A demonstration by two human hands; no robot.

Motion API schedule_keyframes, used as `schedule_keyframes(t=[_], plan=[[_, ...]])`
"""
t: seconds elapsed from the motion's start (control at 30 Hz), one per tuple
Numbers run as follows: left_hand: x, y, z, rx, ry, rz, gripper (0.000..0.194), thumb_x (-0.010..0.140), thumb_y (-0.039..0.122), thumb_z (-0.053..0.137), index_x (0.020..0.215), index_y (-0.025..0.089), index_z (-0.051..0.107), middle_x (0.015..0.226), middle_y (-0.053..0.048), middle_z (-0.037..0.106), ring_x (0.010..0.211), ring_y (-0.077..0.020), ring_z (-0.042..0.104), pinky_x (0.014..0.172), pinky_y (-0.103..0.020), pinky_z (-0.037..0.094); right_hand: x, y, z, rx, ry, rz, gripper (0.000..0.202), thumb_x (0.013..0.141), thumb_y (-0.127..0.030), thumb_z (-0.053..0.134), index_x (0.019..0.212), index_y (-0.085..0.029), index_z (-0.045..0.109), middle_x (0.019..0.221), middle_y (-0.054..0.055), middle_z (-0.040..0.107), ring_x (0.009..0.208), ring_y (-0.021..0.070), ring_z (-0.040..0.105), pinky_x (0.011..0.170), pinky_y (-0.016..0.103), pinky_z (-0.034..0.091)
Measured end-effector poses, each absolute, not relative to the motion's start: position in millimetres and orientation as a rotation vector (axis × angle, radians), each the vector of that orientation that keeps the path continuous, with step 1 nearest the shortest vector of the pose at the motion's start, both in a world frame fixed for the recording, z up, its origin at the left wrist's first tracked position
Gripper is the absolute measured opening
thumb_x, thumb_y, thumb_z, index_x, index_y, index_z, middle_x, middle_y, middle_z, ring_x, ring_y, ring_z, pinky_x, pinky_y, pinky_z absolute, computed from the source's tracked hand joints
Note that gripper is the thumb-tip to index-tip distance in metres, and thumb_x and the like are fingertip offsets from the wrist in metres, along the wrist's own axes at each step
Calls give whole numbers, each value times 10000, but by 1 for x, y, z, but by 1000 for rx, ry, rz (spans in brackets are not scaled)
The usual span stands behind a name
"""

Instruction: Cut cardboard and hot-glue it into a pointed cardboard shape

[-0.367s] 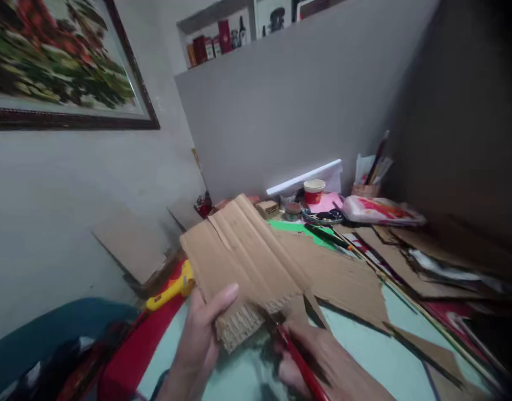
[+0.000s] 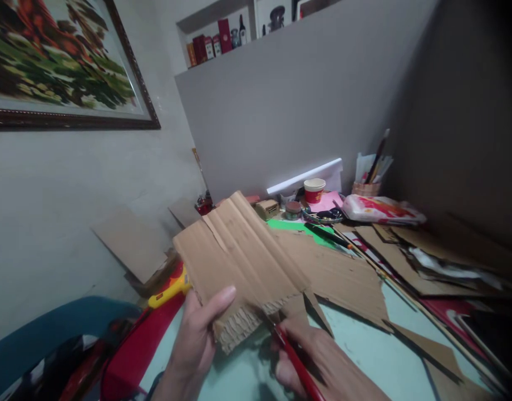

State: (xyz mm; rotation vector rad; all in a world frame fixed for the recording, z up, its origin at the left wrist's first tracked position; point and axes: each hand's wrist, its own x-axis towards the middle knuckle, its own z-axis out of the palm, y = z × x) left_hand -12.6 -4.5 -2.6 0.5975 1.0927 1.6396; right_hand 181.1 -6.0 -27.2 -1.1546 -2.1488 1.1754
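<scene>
Right hand [image 2: 323, 359] cut off at bottom edge; red tool [image 2: 298, 365] tip hidden behind cardboard piece [image 2: 239, 262]; left fingers [image 2: 191, 312] behind it; shelf items [image 2: 216, 42] too small to tell.

The cardboard [image 2: 239, 262] is brown paper board, dull and a bit rough. It has long ridges on top, and its torn edge near the left hand [image 2: 200, 340] shows wavy paper inside. The red tool [image 2: 295, 362] just right of the cardboard looks smooth and a little shiny, like plastic. More flat brown scraps [image 2: 343, 278] of the same dull board lie right of the cardboard. The desk [image 2: 364, 351] under them is pale green and smooth with a soft shine. Behind the cardboard, the cup [image 2: 314, 190] looks like paper, red and white. The yellow thing [image 2: 170, 289] left of the cardboard looks like shiny plastic.
</scene>
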Motion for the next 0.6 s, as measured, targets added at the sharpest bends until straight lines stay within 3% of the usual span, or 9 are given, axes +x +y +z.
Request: schedule_keyframes(t=[0.13,0.3,0.6], plan=[[-14,-4,-5,611,1083,1625,802,628,162,880,1366,138,568,848,-71,819,891,-341,789,793,-420,651,176,1,-33,-1144,-2120,1293,329,883,-455,570,737,-211,404,732,4,518,642,157,449,576,296,273],[-16,-5,-8,593,1067,1641,867,639,166,882,1424,144,515,902,-85,824,953,-352,780,850,-443,636,173,3,-43,-1108,-2119,1223,365,926,-527,469,748,-211,431,728,25,561,672,181,485,618,301,317],[-26,2,-7,615,1092,1638,848,625,164,901,1399,151,555,980,-104,825,1079,-374,742,938,-473,603,161,9,-63,-1013,-2013,1162,350,942,-409,474,663,-224,373,603,-12,509,536,125,438,535,261,305]])
